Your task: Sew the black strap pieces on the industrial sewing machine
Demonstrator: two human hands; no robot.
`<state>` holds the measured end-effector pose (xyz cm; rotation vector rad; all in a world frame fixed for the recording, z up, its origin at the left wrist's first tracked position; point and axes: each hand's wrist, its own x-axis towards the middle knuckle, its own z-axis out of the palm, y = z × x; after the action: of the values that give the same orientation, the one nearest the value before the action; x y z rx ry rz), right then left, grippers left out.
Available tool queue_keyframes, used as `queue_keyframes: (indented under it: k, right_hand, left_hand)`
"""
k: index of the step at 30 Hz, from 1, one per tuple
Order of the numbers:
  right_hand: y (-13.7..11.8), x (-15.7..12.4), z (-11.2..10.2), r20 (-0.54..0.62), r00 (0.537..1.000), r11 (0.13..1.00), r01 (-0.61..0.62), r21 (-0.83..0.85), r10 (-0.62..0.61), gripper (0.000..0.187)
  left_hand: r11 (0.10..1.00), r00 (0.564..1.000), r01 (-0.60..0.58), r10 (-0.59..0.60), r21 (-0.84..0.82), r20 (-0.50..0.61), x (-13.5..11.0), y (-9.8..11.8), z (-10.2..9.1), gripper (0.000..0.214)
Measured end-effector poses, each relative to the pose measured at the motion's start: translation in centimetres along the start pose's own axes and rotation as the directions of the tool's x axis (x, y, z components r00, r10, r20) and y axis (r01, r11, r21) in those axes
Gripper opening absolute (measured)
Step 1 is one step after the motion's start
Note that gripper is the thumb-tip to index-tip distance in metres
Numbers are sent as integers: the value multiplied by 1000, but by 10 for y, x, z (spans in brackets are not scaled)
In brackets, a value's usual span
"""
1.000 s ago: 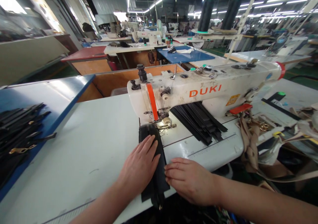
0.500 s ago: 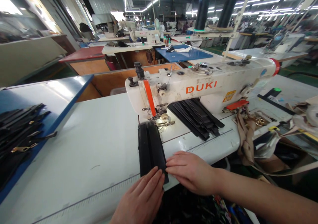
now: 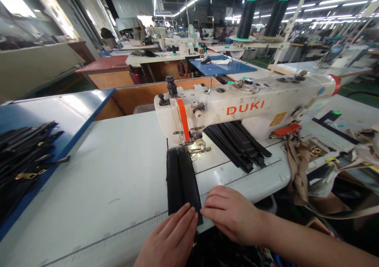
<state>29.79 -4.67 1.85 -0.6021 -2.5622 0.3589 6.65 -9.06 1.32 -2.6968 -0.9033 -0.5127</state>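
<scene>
Touching one black strip [image 3: 189,180], two hands [image 3: 173,235] [image 3: 233,215]

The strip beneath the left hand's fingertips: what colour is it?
The strip is black, seen best in the head view.

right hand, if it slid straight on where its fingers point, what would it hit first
The right hand would likely meet the black strip first, at its right edge; it may already be touching, depth is unclear.
</scene>
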Motion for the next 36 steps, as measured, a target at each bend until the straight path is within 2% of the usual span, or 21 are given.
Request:
queue_keyframes:
  k: [4, 9, 14, 23, 25, 29, 32, 36]
  right_hand:
    - [2, 5, 3, 40, 998, 997, 42, -59, -40, 23]
    - [1, 3, 5, 106, 993, 995, 52, -80, -44, 23]
    - [0, 3, 2, 169, 985, 993, 59, -103, -41, 22]
    - [1, 4, 6, 154, 987, 994, 55, -96, -40, 23]
    - [2, 5, 4, 154, 987, 994, 51, -97, -35, 23]
    - [7, 11, 1, 168, 985, 994, 42, -96, -26, 21]
    - [15, 19, 1, 156, 988, 992, 41, -117, -23, 19]
    - [30, 32, 3, 124, 992, 984, 46, -172, -25, 16]
  left_hand:
    - [1000, 1000, 17, -17, -9, 8, -1, 1, 2, 32]
    - [1000, 999, 7, -7, 9, -34, -3, -1, 5, 33]
    - [1000, 1000, 16, -16, 16, 9, -6, 1, 7, 33]
    - [1000, 999, 23, -22, 18, -36, 3, -2, 0, 38]
    - [1000, 1000, 17, -17, 13, -12, 1, -3, 3, 37]
    - [999, 998, 40, -42, -37, -49, -5, -7, 15, 40]
    - [995, 998, 64, -63, -82, 10, -6, -14, 22, 45]
    - [994, 992, 76, -68, -77, 107, 6, -32, 18, 51]
